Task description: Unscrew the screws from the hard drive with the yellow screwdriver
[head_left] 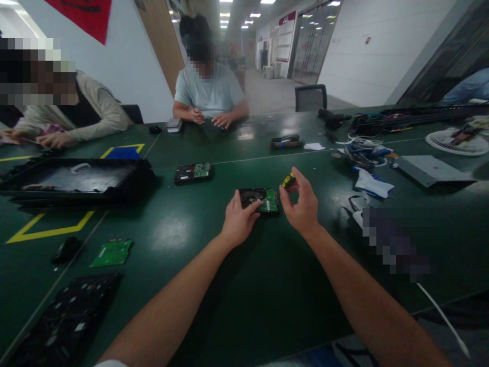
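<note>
A hard drive (271, 200) lies on the green table in front of me, its circuit board facing up at the right end. My left hand (237, 220) grips it from the near left, one finger at the far left corner and another digit across the board. Just right of the drive, my right hand (302, 205) is closed in a pinch on a small yellow-and-black screwdriver (288, 179). The screwdriver's tip cannot be made out. A second hard drive (194, 173) sits farther off to the left, apart from both hands.
Left are black plastic housings (76, 178), a loose green circuit board (112, 253) and a black panel (69, 316). Cables (367, 150), a grey metal case (433, 169) and a white fan grille (456, 142) lie right. Two people (208, 92) sit across the table, hands on it.
</note>
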The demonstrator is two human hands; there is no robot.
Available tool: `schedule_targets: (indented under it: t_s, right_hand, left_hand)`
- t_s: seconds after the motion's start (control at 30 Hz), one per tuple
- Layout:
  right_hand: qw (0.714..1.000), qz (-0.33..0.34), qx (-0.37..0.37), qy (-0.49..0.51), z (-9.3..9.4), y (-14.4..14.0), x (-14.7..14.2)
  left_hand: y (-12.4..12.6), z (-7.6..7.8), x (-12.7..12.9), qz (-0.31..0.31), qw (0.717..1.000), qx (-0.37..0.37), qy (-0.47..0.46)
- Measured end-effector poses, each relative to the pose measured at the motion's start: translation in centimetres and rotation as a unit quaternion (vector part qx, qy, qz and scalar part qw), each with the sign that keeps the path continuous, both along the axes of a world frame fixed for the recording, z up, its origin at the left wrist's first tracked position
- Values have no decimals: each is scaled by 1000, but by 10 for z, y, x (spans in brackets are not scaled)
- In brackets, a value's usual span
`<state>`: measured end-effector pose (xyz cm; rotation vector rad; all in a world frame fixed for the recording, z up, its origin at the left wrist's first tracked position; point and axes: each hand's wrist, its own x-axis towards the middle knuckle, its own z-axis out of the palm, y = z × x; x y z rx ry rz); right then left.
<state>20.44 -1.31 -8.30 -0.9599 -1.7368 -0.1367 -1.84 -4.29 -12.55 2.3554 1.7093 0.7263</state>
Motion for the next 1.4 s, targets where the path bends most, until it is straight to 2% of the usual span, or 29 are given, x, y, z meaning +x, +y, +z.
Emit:
schedule_targets:
  t_s: [0.33,0.53,0.8,1.0,1.2,1.4]
  right_hand:
    - [1000,15,-17,16,-4,2,0]
    - [1000,-21,6,1,-3,2,1]
    - [999,5,-21,28,-6,5,1]
    - [1000,-22,-2,13,-4,2,1]
    - [1000,-7,-17,13,-5,4,2]
    - [999,-29,-5,16,-3,4,2]
  left_hand:
    - [0,-1,0,1,1000,-4,-2]
    - [0,0,-1,-2,1000,-7,0]
    - [-1,0,-1,-1,1000,-6,-2]
    - [-1,-1,-1,1,1000,-7,-2]
    - [0,-2,0,-1,1000,-1,-4]
    - [1,-4,-1,1,1000,-3,0]
